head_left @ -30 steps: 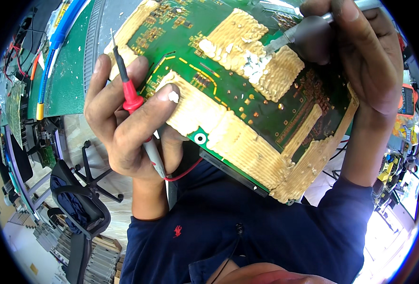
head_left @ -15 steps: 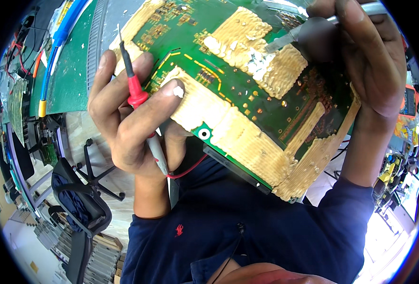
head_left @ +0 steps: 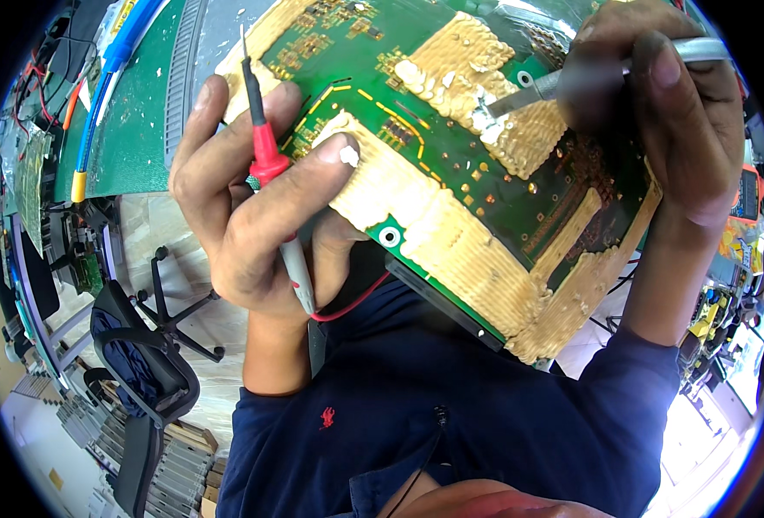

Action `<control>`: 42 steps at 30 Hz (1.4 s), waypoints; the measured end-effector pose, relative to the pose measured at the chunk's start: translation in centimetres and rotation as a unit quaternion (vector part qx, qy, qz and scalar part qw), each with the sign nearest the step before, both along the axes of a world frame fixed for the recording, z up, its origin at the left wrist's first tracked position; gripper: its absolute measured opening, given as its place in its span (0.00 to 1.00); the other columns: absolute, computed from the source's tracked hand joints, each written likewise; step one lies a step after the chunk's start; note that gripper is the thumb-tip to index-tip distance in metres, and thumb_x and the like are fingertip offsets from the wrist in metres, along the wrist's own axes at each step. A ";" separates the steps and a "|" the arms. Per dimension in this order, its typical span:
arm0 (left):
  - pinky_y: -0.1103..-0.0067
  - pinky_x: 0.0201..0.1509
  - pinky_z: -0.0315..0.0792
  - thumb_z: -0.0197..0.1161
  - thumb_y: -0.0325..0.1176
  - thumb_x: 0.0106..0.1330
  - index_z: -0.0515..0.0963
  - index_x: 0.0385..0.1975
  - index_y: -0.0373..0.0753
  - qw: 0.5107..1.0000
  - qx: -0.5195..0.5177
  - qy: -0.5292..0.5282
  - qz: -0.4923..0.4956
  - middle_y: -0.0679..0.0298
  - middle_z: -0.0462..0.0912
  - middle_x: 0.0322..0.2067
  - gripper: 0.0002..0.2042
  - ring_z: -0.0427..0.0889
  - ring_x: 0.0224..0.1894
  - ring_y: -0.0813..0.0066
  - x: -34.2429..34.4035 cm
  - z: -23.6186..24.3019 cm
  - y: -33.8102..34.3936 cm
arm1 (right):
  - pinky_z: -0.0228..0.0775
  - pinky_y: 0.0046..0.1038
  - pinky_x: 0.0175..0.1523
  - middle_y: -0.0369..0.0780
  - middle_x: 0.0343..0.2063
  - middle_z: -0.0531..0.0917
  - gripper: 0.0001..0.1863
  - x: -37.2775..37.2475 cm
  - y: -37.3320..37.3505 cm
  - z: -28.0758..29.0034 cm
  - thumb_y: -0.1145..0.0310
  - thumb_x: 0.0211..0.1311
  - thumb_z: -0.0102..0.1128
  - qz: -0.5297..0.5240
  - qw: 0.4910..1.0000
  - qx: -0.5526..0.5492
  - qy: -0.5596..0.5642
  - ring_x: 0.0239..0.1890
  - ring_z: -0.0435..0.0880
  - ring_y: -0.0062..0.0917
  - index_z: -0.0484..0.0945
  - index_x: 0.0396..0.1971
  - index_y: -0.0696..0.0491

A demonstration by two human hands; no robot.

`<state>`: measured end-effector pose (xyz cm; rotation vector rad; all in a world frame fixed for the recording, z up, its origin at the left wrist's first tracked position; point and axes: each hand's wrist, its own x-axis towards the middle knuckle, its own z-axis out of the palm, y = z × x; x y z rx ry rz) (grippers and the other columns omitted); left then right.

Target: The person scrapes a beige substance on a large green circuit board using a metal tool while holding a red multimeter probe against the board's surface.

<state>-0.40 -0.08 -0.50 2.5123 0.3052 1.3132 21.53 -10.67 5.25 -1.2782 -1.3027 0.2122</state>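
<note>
- The right hand (head_left: pixel 684 95) is closed around a metal scraper (head_left: pixel 548 86), its fingers pinching the shaft.
- The scraper's flat tip meets the upper tan coating patch (head_left: pixel 460 69) where white flakes show; against the board, it has shifted down and to the left in the last second, so the scraping seems to have crossed further into that patch.
- The left hand (head_left: pixel 244 216) is partly curled, gripping the board's edge with a red-and-grey test probe (head_left: pixel 268 160) tucked between its fingers; a white crumb stays stuck to one fingertip.
- The circuit board (head_left: pixel 438 147), tilted between both hands in front of the chest, has drifted slightly up and to the right. Much coating remains, including the lower band (head_left: pixel 451 250), so the work looks unfinished.
- Beyond lie the green table (head_left: pixel 132 147), and a black chair (head_left: pixel 145 363).
</note>
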 end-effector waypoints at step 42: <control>0.63 0.58 0.59 0.59 0.32 0.51 0.76 0.34 0.39 0.998 -0.026 -0.053 -0.022 0.51 0.75 0.41 0.11 0.67 0.54 0.50 0.6 0.7 -0.1 | 0.71 0.20 0.24 0.42 0.18 0.79 0.14 -0.5 -0.7 3.0 0.65 0.58 0.53 -0.021 0.989 -0.045 0.137 0.18 0.78 0.22 0.74 0.27 0.63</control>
